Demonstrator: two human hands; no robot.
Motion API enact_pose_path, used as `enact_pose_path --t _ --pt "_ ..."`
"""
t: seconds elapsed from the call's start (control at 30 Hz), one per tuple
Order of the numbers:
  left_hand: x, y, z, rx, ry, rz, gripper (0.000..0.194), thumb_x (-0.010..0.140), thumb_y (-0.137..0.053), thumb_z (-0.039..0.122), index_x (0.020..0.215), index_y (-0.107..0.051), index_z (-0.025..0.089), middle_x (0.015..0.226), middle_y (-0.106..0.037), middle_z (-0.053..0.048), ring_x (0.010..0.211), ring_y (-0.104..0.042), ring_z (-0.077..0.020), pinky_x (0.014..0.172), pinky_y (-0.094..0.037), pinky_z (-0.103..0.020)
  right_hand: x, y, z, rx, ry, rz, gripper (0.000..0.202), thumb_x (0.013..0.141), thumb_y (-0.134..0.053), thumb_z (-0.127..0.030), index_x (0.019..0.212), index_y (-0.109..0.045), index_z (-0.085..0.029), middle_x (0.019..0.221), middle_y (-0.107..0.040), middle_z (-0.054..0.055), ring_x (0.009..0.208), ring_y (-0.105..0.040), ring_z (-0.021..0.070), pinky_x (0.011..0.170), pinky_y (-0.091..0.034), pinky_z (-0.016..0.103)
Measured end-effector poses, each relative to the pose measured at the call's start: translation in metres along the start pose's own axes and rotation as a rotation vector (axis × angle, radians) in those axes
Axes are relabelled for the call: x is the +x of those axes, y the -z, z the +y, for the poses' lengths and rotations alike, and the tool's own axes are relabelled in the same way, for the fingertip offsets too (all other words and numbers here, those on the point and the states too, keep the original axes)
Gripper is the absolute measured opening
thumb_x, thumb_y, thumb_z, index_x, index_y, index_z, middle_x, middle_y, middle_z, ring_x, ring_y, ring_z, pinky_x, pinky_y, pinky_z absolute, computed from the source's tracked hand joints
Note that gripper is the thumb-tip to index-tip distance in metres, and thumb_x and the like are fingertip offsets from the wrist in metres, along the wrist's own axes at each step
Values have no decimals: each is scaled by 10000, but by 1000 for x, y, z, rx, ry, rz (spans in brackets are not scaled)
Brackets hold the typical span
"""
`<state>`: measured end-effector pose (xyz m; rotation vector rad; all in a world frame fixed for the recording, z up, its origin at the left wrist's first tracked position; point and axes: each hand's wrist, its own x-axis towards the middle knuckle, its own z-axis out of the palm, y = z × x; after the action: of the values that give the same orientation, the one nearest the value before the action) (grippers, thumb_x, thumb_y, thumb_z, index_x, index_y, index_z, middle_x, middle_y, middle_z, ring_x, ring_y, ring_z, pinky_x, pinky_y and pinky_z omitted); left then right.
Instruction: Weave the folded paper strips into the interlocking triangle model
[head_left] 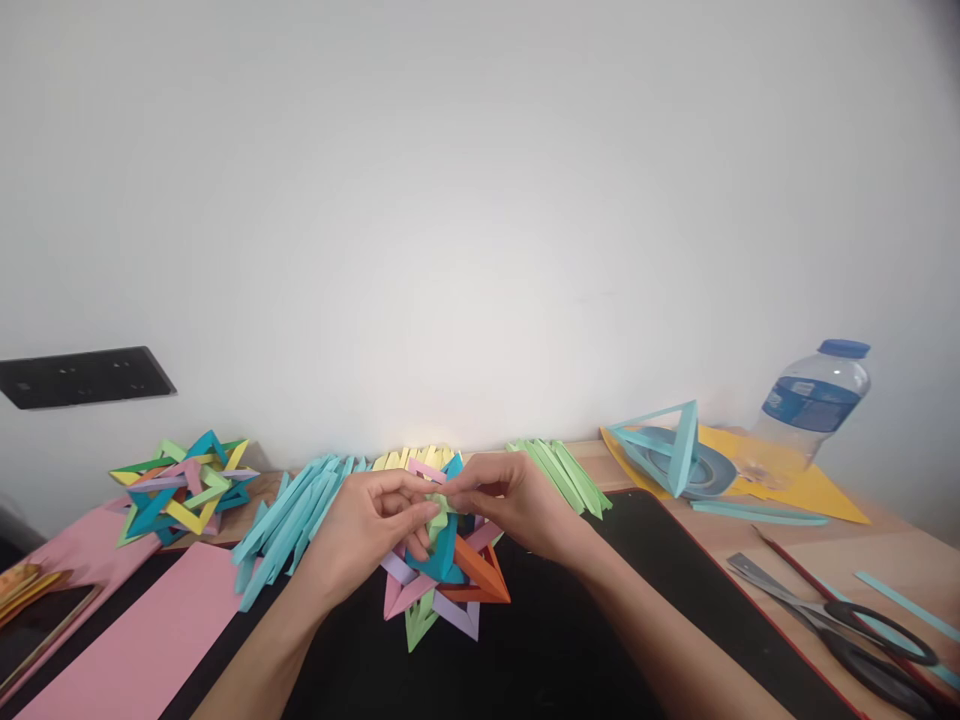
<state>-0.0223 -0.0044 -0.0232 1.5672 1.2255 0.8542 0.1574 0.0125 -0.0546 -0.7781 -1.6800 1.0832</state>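
A many-pointed star of folded paper strips (453, 572), in blue, orange, pink, lilac and green, is between my hands over the black mat (547, 640). My left hand (379, 515) pinches a light green strip near the star's top, its thumb in front and its fingers curled. From the right, my right hand (502, 495) closes thumb and forefinger on the same upper part, close to my left fingertips. The exact spot under the right fingertips is hidden.
Blue strips (289, 515), yellow strips (397, 459) and green strips (562, 472) lie by the wall. A finished-looking star (187, 487) and pink sheet (150, 640) are left; scissors (825, 610), a bottle (814, 395) and tape roll (716, 472) are right.
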Motion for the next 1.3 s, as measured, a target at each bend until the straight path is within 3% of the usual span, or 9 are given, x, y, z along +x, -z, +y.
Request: enact_pose_path --t 0.3,0.47,0.63,0.77,0.87,1.3 --pt "1 -2 0 32 -38 43 217 694 -689 276 852 -669 129 504 -626 19 437 -592 -131 481 -500 -246 0 -10 4 -123 71 111 87 750 -658 -168 756 -740 -194 673 -618 -1 617 -568 124 563 -494 251" --pt "-2 -9 0 67 -101 121 190 690 -670 295 817 -670 154 499 -581 39 413 -556 -123 446 -479 -240 -3 -1 -2 -237 146 -33 170 831 -593 -197 910 -736 -247 713 -597 -1 644 -555 125 580 -474 250" --pt "-4 -17 -7 150 -141 184 225 634 -703 279 829 -637 189 570 -592 36 487 -572 -140 464 -492 -247 -5 4 -2 -395 251 -5 166 847 -587 -168 879 -738 -228 676 -562 0 617 -517 118 554 -420 236" --pt "-4 -19 -14 363 -283 289 131 676 -662 301 715 -593 196 611 -597 16 522 -552 -141 479 -463 -250 -4 4 -2 -379 223 4 162 845 -585 -142 861 -730 -213 721 -569 9 642 -537 117 567 -424 228" --pt "-6 -21 -16 457 -337 289 98 722 -612 284 685 -579 200 644 -605 8 543 -552 -141 511 -468 -258 -3 5 -3 -385 213 6 162 842 -579 -126 845 -724 -200 717 -547 5 631 -531 112 562 -418 225" --pt "-7 -26 -23 573 -446 363 162 775 -567 274 627 -555 209 596 -567 17 521 -525 -147 514 -417 -265 -2 2 -1 -410 223 42 161 849 -565 -141 805 -706 -205 671 -523 -3 609 -506 110 539 -395 221"
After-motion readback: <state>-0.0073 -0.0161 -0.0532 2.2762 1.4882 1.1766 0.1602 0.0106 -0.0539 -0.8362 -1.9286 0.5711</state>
